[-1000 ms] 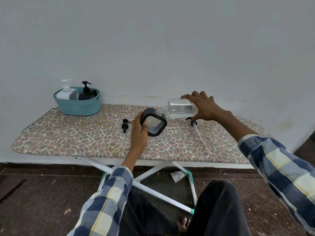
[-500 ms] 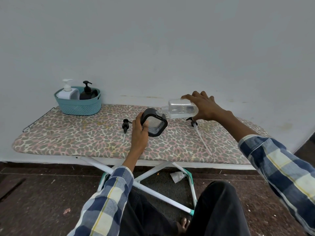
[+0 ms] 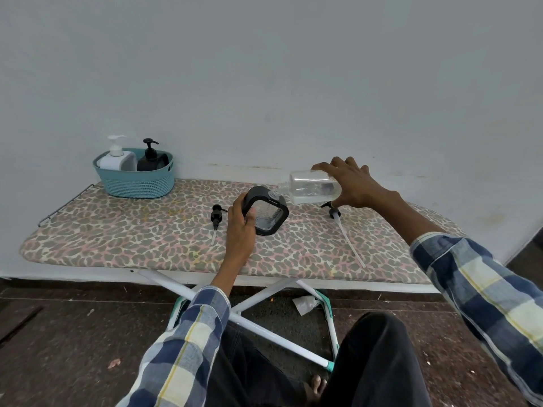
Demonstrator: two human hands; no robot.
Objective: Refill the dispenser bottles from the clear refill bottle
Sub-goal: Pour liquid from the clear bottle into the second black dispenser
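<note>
The left hand (image 3: 239, 230) grips the tilted dispenser (image 3: 266, 211) mid-worktop, its mouth at two o'clock meeting the clear bottle (image 3: 313, 187) the right hand (image 3: 351, 183) clasps sideways for pouring.

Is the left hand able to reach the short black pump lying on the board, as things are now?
Probably yes, but not freely. The short pump lies just beside the left hand with bare ironing board between. That hand, however, grips the square dispenser bottle under the clear refill bottle, so it must let go first.
</note>
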